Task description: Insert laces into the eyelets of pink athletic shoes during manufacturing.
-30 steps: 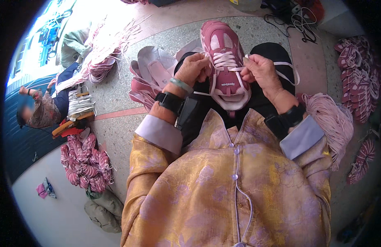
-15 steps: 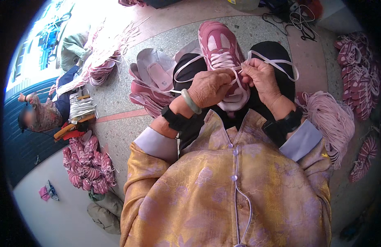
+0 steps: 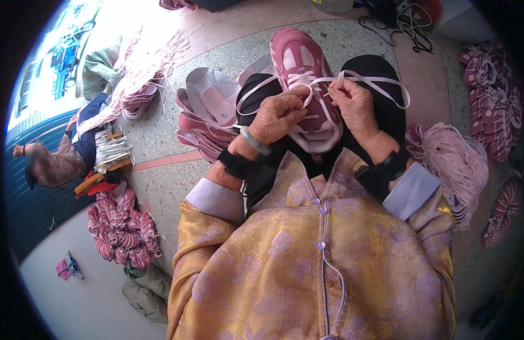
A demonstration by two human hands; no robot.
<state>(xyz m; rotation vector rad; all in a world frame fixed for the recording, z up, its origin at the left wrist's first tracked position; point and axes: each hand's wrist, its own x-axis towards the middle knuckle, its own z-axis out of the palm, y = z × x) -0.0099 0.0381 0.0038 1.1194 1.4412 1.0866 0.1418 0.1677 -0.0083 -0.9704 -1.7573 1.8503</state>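
Observation:
A pink sneaker point(image 3: 298, 50) with mesh panels rests between my knees, its toe pointing away from me. Pale laces cross its upper part. My left hand point(image 3: 280, 115) is closed in a pinch on a shoelace point(image 3: 311, 94) at the left of the tongue point(image 3: 314, 117). On the other side, my right hand point(image 3: 355, 107) pinches the lace close to the right eyelets. A strand runs between the two hands. Loose lace loops arch over both knees. The lace tips at my fingers are too small to make out.
Stacked pink shoe parts point(image 3: 208, 107) lie beside my left knee. A bundle of pale pink laces point(image 3: 452, 170) is at the right, with more pink uppers point(image 3: 494, 102) beyond. Pink bundles point(image 3: 123, 226) lie at left, near another person point(image 3: 61, 158) handling long laces.
My left hand has drawn away to the left from my right hand, uncovering the tongue. The lace between them now spans a gap. My right hand has barely moved.

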